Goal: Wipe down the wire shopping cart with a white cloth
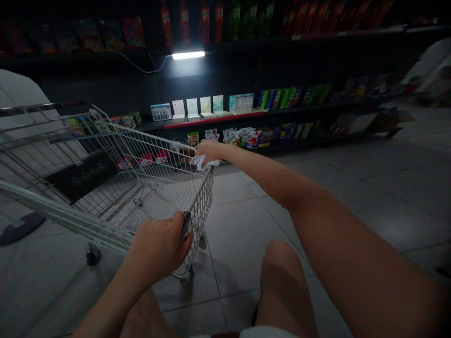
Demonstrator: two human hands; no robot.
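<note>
A metal shopping cart (165, 190) stands in front of me, its wire basket bare inside. My left hand (164, 241) is wrapped round its near rim, beside a dark grey plastic piece (185, 224) on the corner. Stretched out to the far corner of the cart's front end, my right hand (210, 151) grips a crumpled white cloth (204, 163) and presses it against the top rail. Part of the cloth hangs below the fingers. The right fingertips are partly hidden by the hand itself.
Behind the cart runs a dark shelf (299, 110) with snack packets (243, 137), boxes and bottles. A lit tube lamp (188, 55) hangs under the upper shelf on a cable. White-covered bulks stand at far left and right. The floor (243, 220) is grey tile.
</note>
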